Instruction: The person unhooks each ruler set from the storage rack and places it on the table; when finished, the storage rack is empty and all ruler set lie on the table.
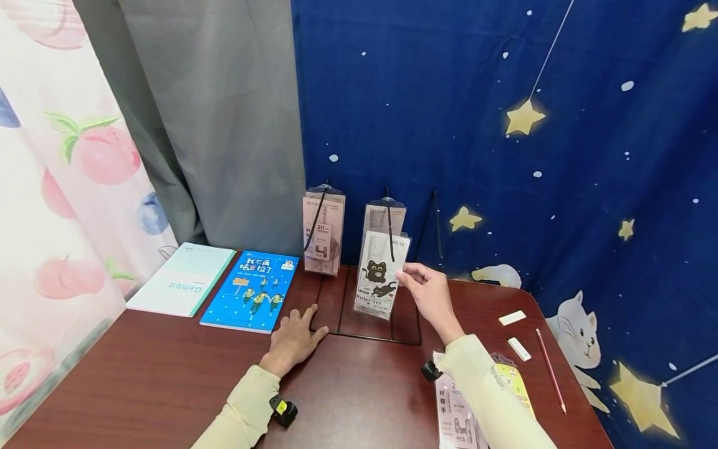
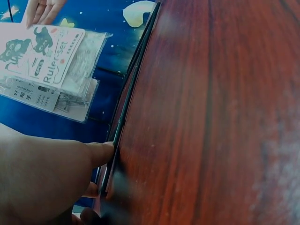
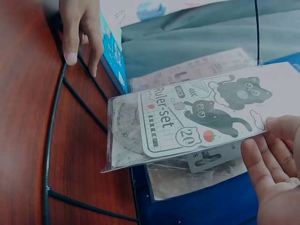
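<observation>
My right hand pinches the right edge of a ruler set between thumb and fingers. The pack has a white card with two black cats, and clear rulers show at its end in the right wrist view. It hangs in front of another ruler pack on the middle hook of a black wire rack. With fingers spread, my left hand rests at the rack base's front left corner. Its thumb touches the base wire in the left wrist view.
More pink ruler packs hang on the left hook. A blue book and a white notebook lie to the left. On the right are two white erasers, a red pencil and packs partly under my right forearm.
</observation>
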Demonstrator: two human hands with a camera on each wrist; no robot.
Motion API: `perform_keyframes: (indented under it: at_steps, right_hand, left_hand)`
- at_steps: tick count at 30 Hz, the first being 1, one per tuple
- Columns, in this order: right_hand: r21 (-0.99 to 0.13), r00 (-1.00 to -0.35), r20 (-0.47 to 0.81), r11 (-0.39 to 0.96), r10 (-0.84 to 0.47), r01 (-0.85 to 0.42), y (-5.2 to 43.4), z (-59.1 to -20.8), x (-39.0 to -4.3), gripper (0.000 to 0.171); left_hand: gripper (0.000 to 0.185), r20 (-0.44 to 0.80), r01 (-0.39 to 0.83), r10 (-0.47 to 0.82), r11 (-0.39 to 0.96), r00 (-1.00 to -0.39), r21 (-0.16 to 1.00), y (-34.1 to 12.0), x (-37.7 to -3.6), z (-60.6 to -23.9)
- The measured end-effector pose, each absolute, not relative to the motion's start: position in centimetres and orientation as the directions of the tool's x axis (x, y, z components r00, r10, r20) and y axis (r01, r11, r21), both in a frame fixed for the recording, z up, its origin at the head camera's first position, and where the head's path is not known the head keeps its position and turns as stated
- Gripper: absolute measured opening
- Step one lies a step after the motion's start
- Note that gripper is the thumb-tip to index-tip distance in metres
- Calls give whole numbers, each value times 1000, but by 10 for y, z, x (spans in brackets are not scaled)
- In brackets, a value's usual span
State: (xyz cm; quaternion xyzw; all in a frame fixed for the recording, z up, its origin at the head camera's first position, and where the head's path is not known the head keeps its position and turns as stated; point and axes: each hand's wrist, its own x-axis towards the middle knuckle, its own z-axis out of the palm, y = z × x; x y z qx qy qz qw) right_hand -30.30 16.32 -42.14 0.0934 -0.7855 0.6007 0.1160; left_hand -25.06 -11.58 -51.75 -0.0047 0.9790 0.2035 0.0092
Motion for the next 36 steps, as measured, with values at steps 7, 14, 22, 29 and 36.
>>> perform_keyframes:
  at_steps: [7, 14, 22, 29, 36]
  right_hand:
    - [-925, -963, 269, 273, -18, -263, 166, -421, -281, 23]
    - [-920, -966, 258, 298, -28, -254, 172, -422, -259, 22]
    - [-914, -964, 263, 307, -47, -264, 176, -421, -238, 21]
    - [-917, -964, 259, 298, -55, -264, 178, -421, -222, 19]
    - [-928, -973, 223, 290, -68, -233, 182, -422, -204, 16]
  left_hand:
    - [66, -25, -11, 0, 917, -1000, 398, -117, -251, -518]
    - [66, -26, -5, 6, 918, -1000, 397, -117, -252, -519]
    - [65, -20, 5, 14, 920, -1000, 393, -118, -252, -521]
    - [65, -16, 9, 17, 917, -1000, 399, -117, -251, -520]
    - [66, -15, 12, 19, 917, -1000, 398, -117, -252, -519]
